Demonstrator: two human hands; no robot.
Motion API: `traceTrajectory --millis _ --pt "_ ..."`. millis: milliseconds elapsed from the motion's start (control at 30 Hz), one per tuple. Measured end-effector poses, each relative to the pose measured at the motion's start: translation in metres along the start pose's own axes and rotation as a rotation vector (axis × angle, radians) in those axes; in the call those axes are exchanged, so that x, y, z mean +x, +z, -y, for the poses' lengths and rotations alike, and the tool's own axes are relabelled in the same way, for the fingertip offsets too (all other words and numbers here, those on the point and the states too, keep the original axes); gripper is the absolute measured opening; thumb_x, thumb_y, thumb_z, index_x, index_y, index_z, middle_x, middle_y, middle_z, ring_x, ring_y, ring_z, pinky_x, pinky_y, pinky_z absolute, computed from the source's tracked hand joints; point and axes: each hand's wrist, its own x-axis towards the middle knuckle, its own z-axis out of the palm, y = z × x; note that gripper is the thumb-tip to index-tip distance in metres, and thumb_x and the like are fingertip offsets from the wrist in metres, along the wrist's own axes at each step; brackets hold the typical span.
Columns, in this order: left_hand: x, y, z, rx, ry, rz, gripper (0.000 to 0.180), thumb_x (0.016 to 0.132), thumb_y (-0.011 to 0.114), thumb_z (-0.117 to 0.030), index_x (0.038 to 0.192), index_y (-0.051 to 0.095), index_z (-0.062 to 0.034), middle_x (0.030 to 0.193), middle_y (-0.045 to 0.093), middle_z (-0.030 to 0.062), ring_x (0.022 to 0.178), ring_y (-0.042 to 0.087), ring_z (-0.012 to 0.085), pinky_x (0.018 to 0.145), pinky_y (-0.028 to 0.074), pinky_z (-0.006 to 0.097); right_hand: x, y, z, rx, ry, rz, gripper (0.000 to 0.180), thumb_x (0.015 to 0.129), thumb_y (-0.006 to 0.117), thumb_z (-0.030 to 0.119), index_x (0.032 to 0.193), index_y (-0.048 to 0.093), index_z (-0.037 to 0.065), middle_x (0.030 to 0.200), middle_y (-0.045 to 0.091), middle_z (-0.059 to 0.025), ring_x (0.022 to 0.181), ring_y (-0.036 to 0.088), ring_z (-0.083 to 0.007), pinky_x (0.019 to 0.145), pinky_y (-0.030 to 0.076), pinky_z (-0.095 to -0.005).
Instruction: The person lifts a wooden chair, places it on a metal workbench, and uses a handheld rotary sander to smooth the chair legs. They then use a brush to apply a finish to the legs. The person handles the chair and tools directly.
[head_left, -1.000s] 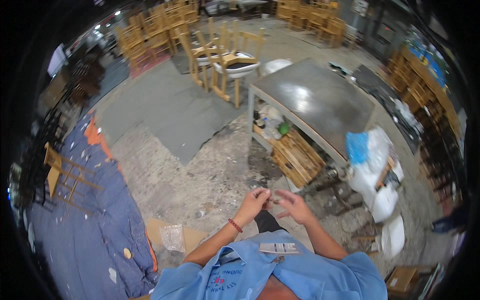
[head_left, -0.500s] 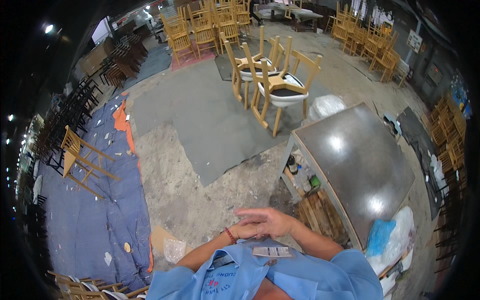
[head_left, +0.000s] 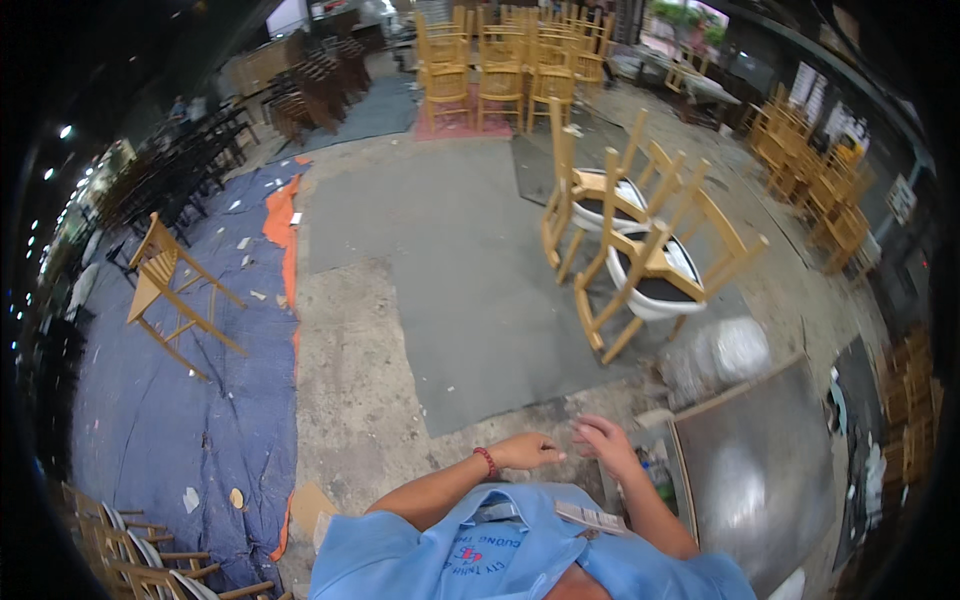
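In front of my body, my left hand [head_left: 530, 452] points to the right with its fingers stretched out and holds nothing. A red beaded bracelet [head_left: 485, 461] circles that wrist. Just beside it, a narrow gap away, my right hand [head_left: 604, 442] is raised with its fingers apart and slightly bent, also without anything in it. The nearest furniture is a worktable [head_left: 765, 470] with a dark shiny top, right of my right forearm. Ahead to the right, two wooden chairs with white-rimmed seats [head_left: 655, 306] rest upside down, legs up.
A grey mat [head_left: 460, 300] covers the floor ahead. On the blue tarp [head_left: 240, 430] at left stands a wooden chair [head_left: 155, 285]. Clear plastic wrap [head_left: 738, 348] lies behind the worktable. Stacked wooden chairs [head_left: 500, 85] line the back; more chairs [head_left: 150, 575] crowd the lower left.
My hands, touching one another before, have come apart. The view has turned right, and the upturned chairs appear nearer.
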Motion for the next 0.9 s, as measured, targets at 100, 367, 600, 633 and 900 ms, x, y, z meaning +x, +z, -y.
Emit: traceTrajectory --millis 100,367,600,633,900 --pt "0.013 -0.058 0.037 0.170 -0.008 0.038 0.048 0.095 0.055 -0.047 0.112 0.068 -0.0041 0.103 0.069 0.0213 0.097 0.065 0.0369 0.087 0.049 0.044 0.048 -0.042 0.000 -0.100 0.066 -0.173 0.063 0.089 0.069 0.030 0.140 0.046 0.001 0.126 0.059 -0.0134 0.110 0.061 -0.0226 0.080 0.052 -0.0354" --pt "0.034 -0.097 0.113 0.252 -0.313 0.008 0.044 0.091 0.057 -0.042 0.103 0.070 -0.0017 0.100 0.069 0.0225 0.094 0.066 0.0387 0.086 0.050 0.047 0.221 -0.207 0.023 -0.231 0.021 -0.472 0.097 0.078 0.078 0.022 0.154 0.019 0.005 0.152 0.032 -0.0229 0.136 0.038 -0.0324 0.107 0.036 -0.0420" --pt "0.017 -0.035 0.209 -0.073 -0.845 -0.400 0.065 0.087 0.048 -0.062 0.109 0.071 -0.0045 0.113 0.066 0.0263 0.111 0.061 0.0390 0.096 0.047 0.043 0.407 -0.305 0.137 -0.372 -0.474 -0.335 0.091 0.073 0.075 0.003 0.149 0.026 -0.003 0.147 0.040 -0.0224 0.138 0.037 -0.0305 0.111 0.032 -0.0384" --pt "0.005 -0.030 0.217 -0.044 -0.871 -0.313 0.065 0.088 0.049 -0.061 0.111 0.070 -0.0041 0.113 0.067 0.0240 0.108 0.063 0.0370 0.092 0.048 0.043 0.435 -0.322 0.135 -0.214 -0.359 -0.149 0.081 0.070 0.077 0.002 0.141 0.039 -0.002 0.135 0.052 -0.0178 0.125 0.051 -0.0305 0.105 0.040 -0.0371" --pt "0.018 -0.082 0.125 -0.372 -1.196 -0.482 0.055 0.091 0.057 -0.048 0.125 0.064 -0.0053 0.109 0.071 0.0083 0.094 0.068 0.0211 0.075 0.055 0.038 0.445 -0.308 0.173 -0.466 -0.557 -0.067 0.037 0.065 0.073 0.003 0.100 0.062 0.004 0.093 0.065 -0.0060 0.086 0.062 -0.0179 0.082 0.049 -0.0317"
